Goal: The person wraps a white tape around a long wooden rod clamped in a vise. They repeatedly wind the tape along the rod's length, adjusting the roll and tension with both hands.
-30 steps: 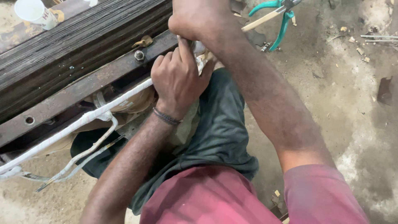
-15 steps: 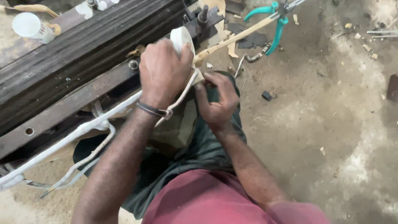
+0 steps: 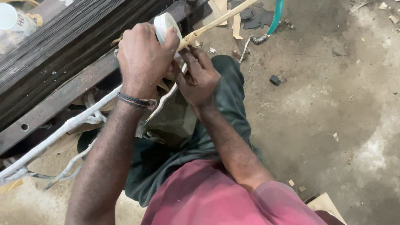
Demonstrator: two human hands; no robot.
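Dusty concrete floor (image 3: pixel 333 125): L hand (image 3: pixel 143 62) clamps half-hidden white tape roll (image 3: pixel 166 24), R hand (image 3: pixel 200 77) pinches tan rod (image 3: pixel 216 23).

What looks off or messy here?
Paper scraps and small debris litter the floor by the knee. Loose white-wrapped leads sag unevenly under the core.

Left hand (image 3: pixel 143 58) covers most of the white tape roll (image 3: pixel 166 26); only its top rim shows. Bare rod (image 3: pixel 216 23) runs off the top edge. Teal-handled tool (image 3: pixel 277 14) and white cup (image 3: pixel 10 18) cropped. Wrapped white lead (image 3: pixel 62 129) exits left; its end is unseen.
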